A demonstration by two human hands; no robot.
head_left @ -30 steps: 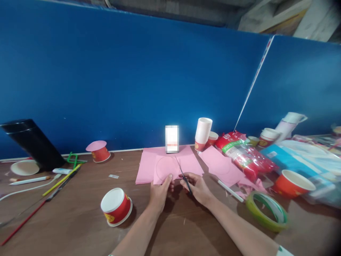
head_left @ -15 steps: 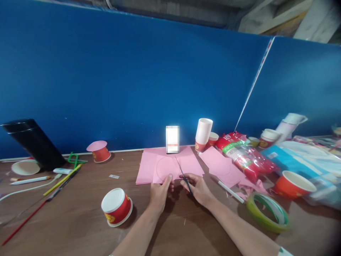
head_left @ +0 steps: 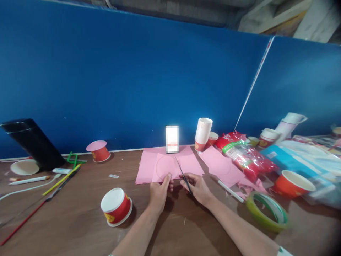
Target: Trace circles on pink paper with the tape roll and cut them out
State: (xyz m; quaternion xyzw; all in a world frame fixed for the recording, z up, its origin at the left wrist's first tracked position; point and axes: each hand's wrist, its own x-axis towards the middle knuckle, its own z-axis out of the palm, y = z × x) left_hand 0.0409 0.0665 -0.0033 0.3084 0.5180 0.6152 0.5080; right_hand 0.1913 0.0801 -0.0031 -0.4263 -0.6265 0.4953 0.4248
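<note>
My left hand pinches the near edge of a small pink paper sheet with a circle drawn on it. My right hand grips black scissors, whose blades point away from me and lie along the right side of the circle. That sheet rests on a larger pink sheet on the brown table. Both hands are closed around what they hold.
An upturned red paper cup lies left of my hands, another with a pink top by the blue wall. Pencils and a black cylinder sit left. Stacked cups, a cup packet, tape roll and red bowl sit right.
</note>
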